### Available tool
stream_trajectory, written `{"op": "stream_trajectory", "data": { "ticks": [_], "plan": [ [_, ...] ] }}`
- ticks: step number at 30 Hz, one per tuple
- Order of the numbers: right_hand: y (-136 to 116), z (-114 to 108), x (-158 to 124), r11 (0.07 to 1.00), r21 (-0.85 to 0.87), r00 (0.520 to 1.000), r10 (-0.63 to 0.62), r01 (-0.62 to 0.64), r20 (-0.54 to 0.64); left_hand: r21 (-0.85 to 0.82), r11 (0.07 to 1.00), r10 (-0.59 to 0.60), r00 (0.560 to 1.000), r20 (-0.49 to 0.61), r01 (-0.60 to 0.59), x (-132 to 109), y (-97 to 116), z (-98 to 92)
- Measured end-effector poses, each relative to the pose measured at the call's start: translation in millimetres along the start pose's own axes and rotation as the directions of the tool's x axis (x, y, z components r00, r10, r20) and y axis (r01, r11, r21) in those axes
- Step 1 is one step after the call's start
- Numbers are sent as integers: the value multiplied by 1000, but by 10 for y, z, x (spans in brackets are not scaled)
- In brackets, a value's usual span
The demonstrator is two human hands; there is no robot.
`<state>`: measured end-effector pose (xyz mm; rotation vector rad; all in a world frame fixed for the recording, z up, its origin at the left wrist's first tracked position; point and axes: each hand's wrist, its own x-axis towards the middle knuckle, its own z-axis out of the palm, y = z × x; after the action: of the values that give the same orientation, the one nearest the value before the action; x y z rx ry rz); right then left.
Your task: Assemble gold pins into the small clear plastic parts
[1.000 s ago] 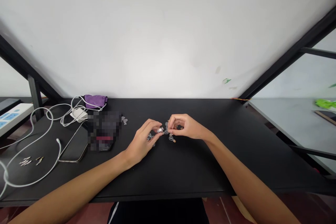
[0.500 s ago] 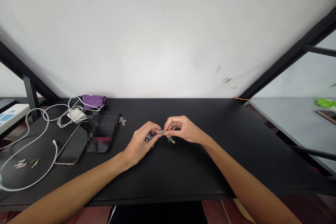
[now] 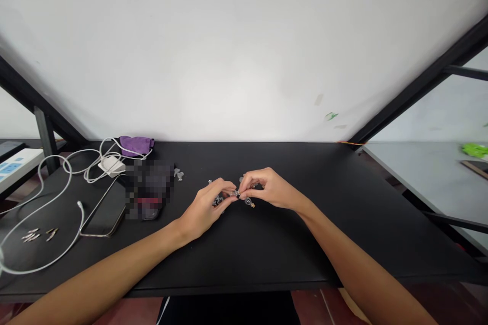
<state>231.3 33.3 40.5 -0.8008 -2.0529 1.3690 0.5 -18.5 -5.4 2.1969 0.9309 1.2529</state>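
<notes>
My left hand [image 3: 204, 208] pinches a small clear glass bottle [image 3: 237, 193] between thumb and fingers, with its end showing toward the right. Fingertips of my right hand [image 3: 267, 190] are closed at that end, pressed together. Whether they grip the bottle's neck or a tiny stopper is too small to tell. Just below the right fingertips, a clear round mini bottle with a cork [image 3: 249, 202] lies on the black table. More clear glass pieces [image 3: 217, 201] sit under and beside the left hand, partly hidden by it. Others peek out behind the right fingers.
Left on the black table [image 3: 305, 254] are a phone [image 3: 103, 208], a blurred-out dark item [image 3: 148, 190], a white cable [image 3: 82, 218], a charger [image 3: 111, 164], a purple cloth item [image 3: 135, 145], small metallic pieces [image 3: 31, 235] and clear pieces [image 3: 178, 174]. A white wall [image 3: 236, 61] rises behind.
Both hands stay close together and have shifted only slightly. The held bottle has turned or moved a little between the fingertips. A small clear piece now shows behind the left hand.
</notes>
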Motion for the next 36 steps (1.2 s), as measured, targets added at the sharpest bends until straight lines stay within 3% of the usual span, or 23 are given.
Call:
{"op": "stream_trajectory", "data": {
  "ticks": [5,14,24,27,33,36],
  "plan": [
    [-65,11,-19,993,-115,999,-39,37,-11,6,1000,-12,1000,26,12,-12,-6,13],
    [-48,77,-9,998,-55,1000,9,-8,15,70,998,-1,999,48,-2,-18,4,35],
    [41,76,62,987,140,995,76,-85,71,139,988,47,995,91,-60,-26,-11,27],
    [68,70,75,978,189,994,80,-93,76,154,982,99,993,58,-107,-8,-25,31],
    [96,38,86,961,265,996,67,-80,58,101,992,81,992,-97,-71,46,-12,44],
    [100,7,77,958,276,994,60,-83,89,80,994,87,990,-109,-79,47,2,53]
  ]
}}
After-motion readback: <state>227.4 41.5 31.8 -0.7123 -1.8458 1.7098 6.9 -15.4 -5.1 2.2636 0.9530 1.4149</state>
